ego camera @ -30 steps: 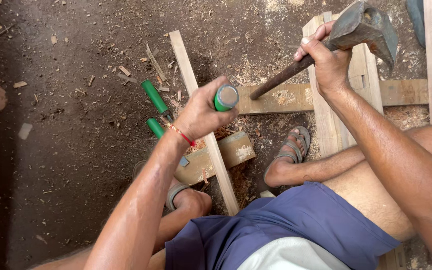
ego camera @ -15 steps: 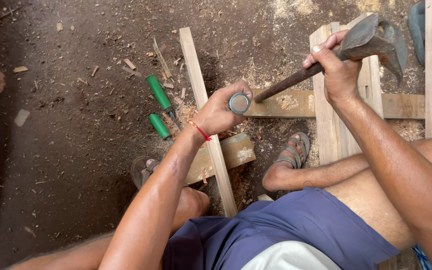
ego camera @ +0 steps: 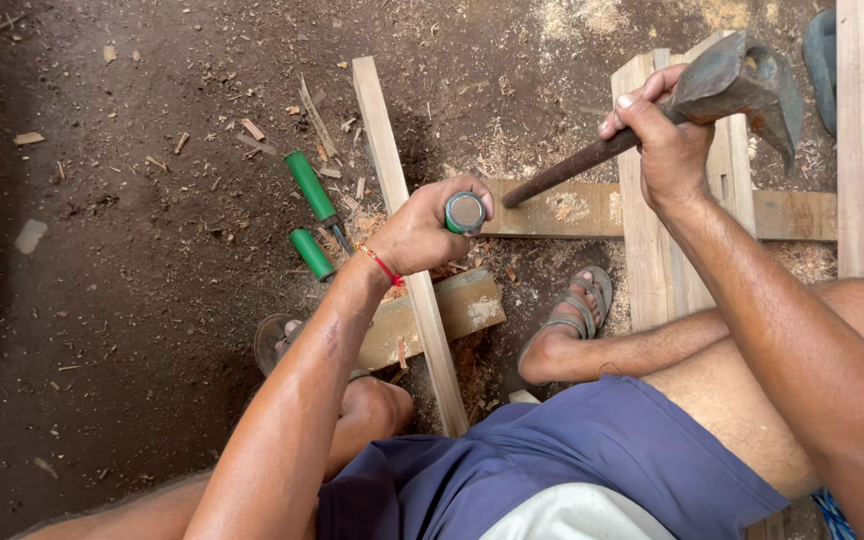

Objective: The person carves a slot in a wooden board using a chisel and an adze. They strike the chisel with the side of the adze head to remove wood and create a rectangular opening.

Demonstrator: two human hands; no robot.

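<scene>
Green chisels: one clenched in left hand [ego camera: 422, 232], two [ego camera: 310, 185] lying; right hand [ego camera: 664, 140] grasps one hammer [ego camera: 732, 80].

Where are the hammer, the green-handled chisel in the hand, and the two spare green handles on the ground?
hammer [ego camera: 742, 75], head view, on its metal head.
chisel [ego camera: 465, 212], head view, on its round butt end.
spare green handles [ego camera: 310, 185], head view, on the longer one's shaft.
</scene>
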